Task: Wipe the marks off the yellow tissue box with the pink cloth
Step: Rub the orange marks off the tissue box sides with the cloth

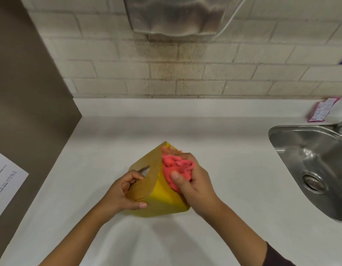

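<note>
Hands: left (126,191) grips tissue box (162,196) edge — right (193,181) presses bunched cloth (176,167); counter (233,169) open around.

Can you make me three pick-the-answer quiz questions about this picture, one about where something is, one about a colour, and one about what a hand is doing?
1. Where is the sink?
A. To the right of the box
B. To the left of the box
C. Under the box

2. What colour is the cloth?
A. Blue
B. Pink
C. White

3. What is the left hand doing?
A. Lying flat on the counter
B. Turning the tap
C. Holding the box

Answers:
1. A, the sink is set in the counter at the right edge, past the box.
2. B, the bunched cloth in the right hand is pink against the yellow box.
3. C, its fingers wrap the box's brown side while the right hand presses the cloth on the yellow side.
</note>
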